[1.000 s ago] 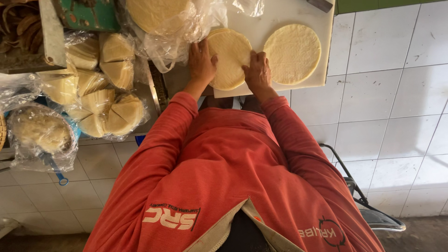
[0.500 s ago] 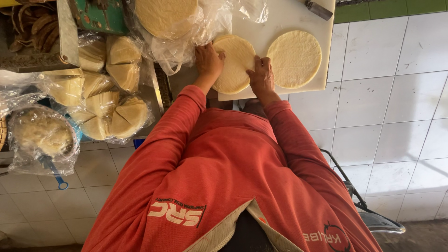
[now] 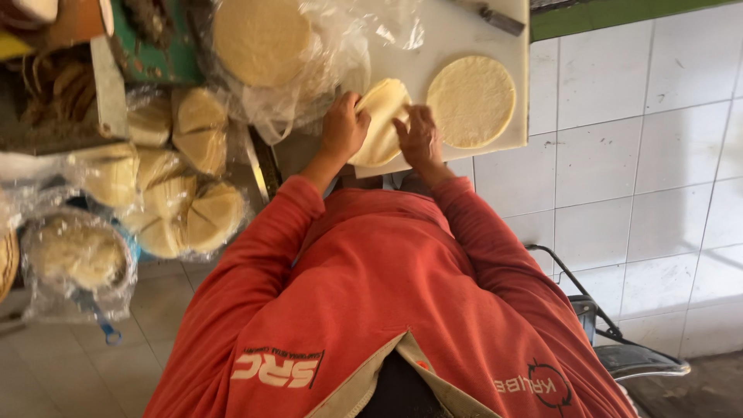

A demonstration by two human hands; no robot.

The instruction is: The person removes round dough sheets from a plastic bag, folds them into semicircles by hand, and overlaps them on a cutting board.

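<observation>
I see both hands at the upper middle of the frame, on a white tabletop (image 3: 449,35). The left hand (image 3: 344,128) pinches one edge of a pale round dough sheet (image 3: 381,124) and lifts it into a fold, while the right hand (image 3: 418,139) presses flat on the other side, I think to keep it from sliding. One more flat round sheet (image 3: 470,101) lies just beside, at the right. One stack of sheets in a clear plastic bag (image 3: 263,39) waits at the upper left. Folded pieces in plastic (image 3: 178,186) lie at left; their number I cannot count.
</observation>
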